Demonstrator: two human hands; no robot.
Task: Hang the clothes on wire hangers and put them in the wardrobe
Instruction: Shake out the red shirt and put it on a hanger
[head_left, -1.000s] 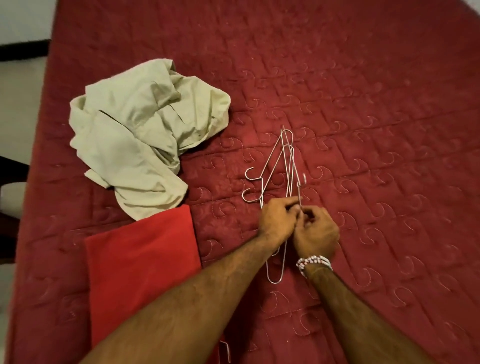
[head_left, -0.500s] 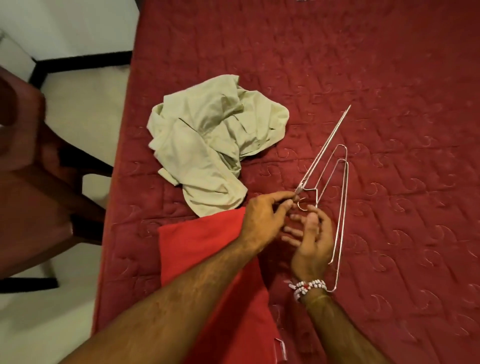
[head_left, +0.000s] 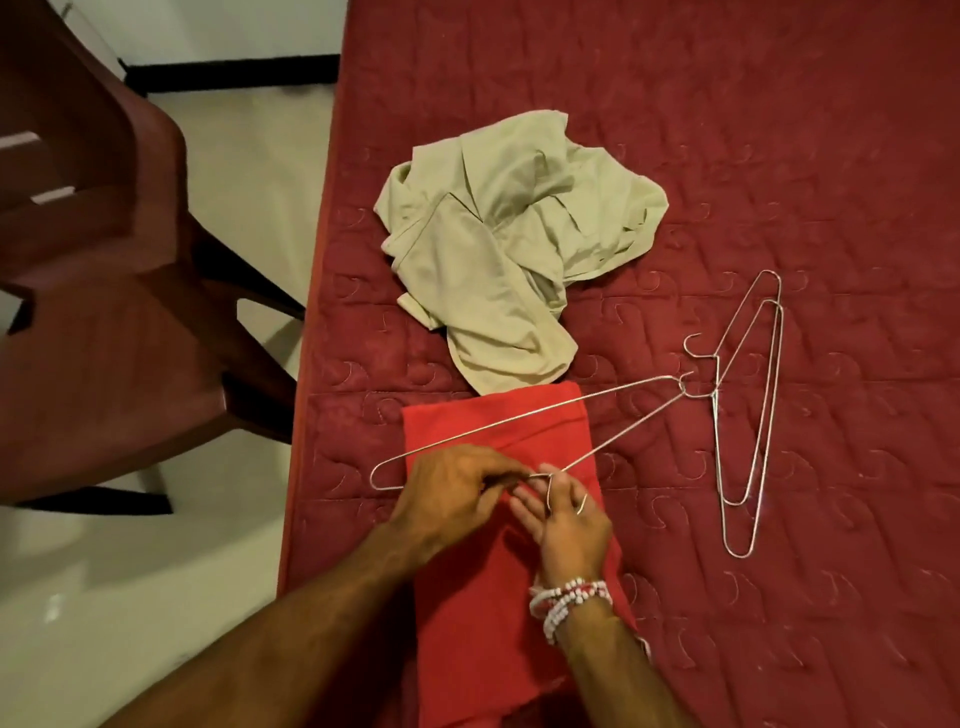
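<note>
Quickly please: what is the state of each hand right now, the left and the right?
Left hand: pinches the neck of the wire hanger.
Right hand: open, fingers fairly straight, the hanger's hook lying across them.

Both arms are bare from the fingers back to the lower edge of the view, with fine hair along the left forearm (head_left: 311, 639) and the right forearm (head_left: 623, 675). Behind the fingers of the right hand (head_left: 569, 530), at the wrist, sits a stack of beaded bracelets (head_left: 569, 603): several strands of small white beads mixed with red ones. The left hand (head_left: 447, 499) is bare.
</note>
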